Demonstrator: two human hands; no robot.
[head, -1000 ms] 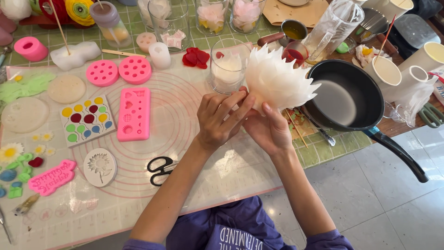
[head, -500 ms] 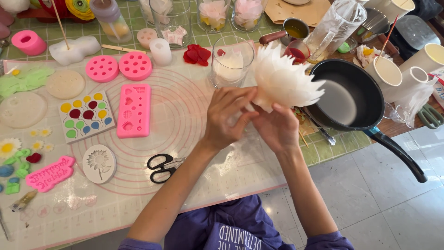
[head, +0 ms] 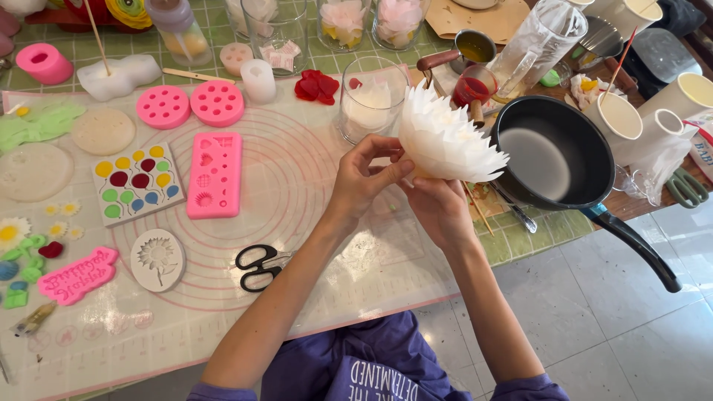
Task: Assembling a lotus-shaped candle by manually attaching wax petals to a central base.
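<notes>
A white layered wax flower [head: 449,141] with pointed petals is held up over the table's right half. My right hand [head: 438,208] cups it from underneath. My left hand [head: 364,178] pinches its petals at the lower left edge with thumb and fingers. Just behind the flower stands a clear glass [head: 369,104] holding white wax. To its right is a black frying pan [head: 553,152] with pale liquid in it.
A translucent silicone mat [head: 297,186] carries pink moulds [head: 215,174], round pink moulds [head: 189,105], a colour palette mould [head: 136,182], a sunflower mould [head: 157,258] and black scissors [head: 261,266]. Jars, white cups [head: 620,119] and a small red pot [head: 471,87] crowd the back. The table edge runs near my lap.
My hands and the flower have shifted slightly and the flower has turned a little between my fingers. The view has moved down and left. Nothing on the table has changed.
</notes>
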